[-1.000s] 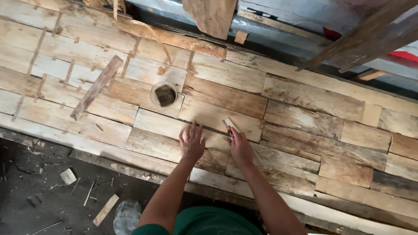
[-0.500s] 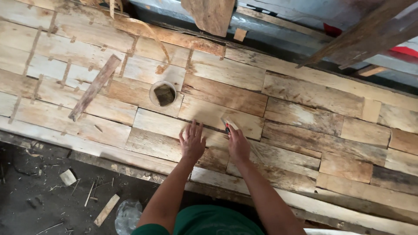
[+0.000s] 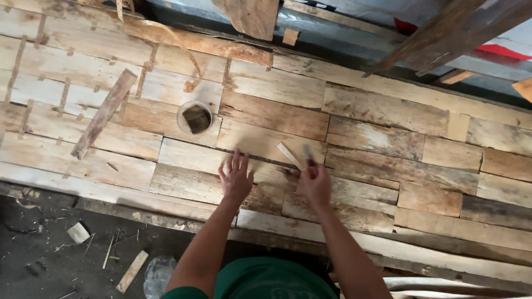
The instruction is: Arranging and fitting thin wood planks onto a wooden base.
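Pressing a spread left hand (image 3: pixel 236 178) flat on the plank worktop (image 3: pixel 388 111), the right hand (image 3: pixel 316 182) pinches a small knife (image 3: pixel 307 153) just right of a slanting wood sliver (image 3: pixel 289 155).

There are no labels, signs or screens in view. The only package-like thing is a crumpled clear plastic bag (image 3: pixel 159 275) lying on the dark floor at the bottom left, just beside a short strip of wood (image 3: pixel 132 271).

Beside the round cup (image 3: pixel 194 117) — a loose wooden slat (image 3: pixel 103 114) left, curled veneer strip (image 3: pixel 178 44) above, plastic bottle (image 3: pixel 157 275) far below.
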